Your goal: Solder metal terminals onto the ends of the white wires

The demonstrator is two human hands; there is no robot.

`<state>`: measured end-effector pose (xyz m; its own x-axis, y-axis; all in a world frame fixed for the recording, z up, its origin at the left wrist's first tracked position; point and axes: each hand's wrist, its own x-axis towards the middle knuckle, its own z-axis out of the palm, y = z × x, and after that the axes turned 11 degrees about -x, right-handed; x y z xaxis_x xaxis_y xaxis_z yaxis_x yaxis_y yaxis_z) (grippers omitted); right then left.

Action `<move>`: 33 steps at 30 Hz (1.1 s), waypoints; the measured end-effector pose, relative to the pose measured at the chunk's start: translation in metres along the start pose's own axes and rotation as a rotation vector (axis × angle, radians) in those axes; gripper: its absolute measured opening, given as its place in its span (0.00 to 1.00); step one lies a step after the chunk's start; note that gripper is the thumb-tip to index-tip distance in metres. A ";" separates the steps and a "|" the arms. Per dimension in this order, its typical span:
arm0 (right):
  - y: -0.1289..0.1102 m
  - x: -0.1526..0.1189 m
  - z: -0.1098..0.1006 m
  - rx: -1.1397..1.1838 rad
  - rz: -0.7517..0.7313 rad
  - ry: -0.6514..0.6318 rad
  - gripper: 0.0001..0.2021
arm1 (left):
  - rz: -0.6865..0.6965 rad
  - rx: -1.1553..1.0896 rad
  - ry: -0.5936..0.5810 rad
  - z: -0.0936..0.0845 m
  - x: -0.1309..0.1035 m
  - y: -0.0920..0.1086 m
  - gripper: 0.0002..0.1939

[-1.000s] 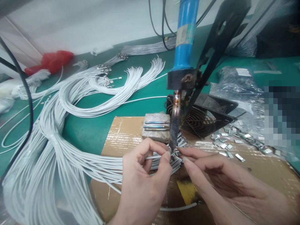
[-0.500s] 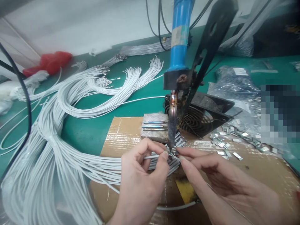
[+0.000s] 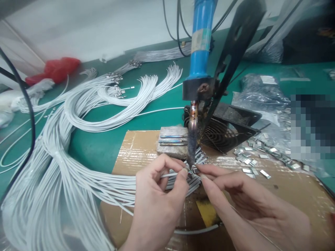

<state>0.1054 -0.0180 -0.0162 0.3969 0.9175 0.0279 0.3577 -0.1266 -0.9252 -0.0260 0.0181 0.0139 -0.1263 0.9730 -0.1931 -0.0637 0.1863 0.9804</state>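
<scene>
My left hand (image 3: 162, 198) is closed, thumb and forefinger pinching a white cable (image 3: 170, 174) close to its end. Opposite it, my right hand (image 3: 248, 202) is closed in a pinch, with a thin solder wire (image 3: 264, 235) running out below the palm. Between the fingertips of both hands is a small metal connector (image 3: 194, 170), partly hidden. Right at that spot stands the dark tip of a blue-handled soldering iron (image 3: 192, 146), clamped upright and pointing down. Under my left hand lies a thick bundle of white cables (image 3: 110, 181), their ends fanned out beneath the iron.
A black bracket (image 3: 235, 45) holds the iron. Behind are a grey block (image 3: 172, 130) with metal rods and a black fan (image 3: 222, 132). Loose metal connectors (image 3: 251, 162) lie on the cardboard (image 3: 288, 202) at right, near plastic bags (image 3: 261, 90). More coiled cables (image 3: 117, 115) cover the left.
Almost nothing differs. Both hands keep their pinch under the iron tip, with only a very slight shift at the fingers.
</scene>
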 end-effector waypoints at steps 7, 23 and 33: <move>0.005 -0.004 -0.003 -0.042 -0.036 -0.012 0.11 | -0.025 -0.015 -0.016 -0.001 -0.002 -0.002 0.08; 0.017 -0.012 -0.021 -0.202 -0.137 -0.151 0.17 | 0.042 0.100 -0.005 -0.010 -0.052 -0.027 0.08; 0.009 -0.032 -0.020 0.031 0.062 -0.223 0.17 | 0.143 0.144 -0.084 -0.019 -0.074 -0.028 0.08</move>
<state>0.1133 -0.0560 -0.0175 0.2196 0.9694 -0.1099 0.3107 -0.1763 -0.9340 -0.0333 -0.0615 0.0001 -0.0409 0.9977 -0.0533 0.0922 0.0569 0.9941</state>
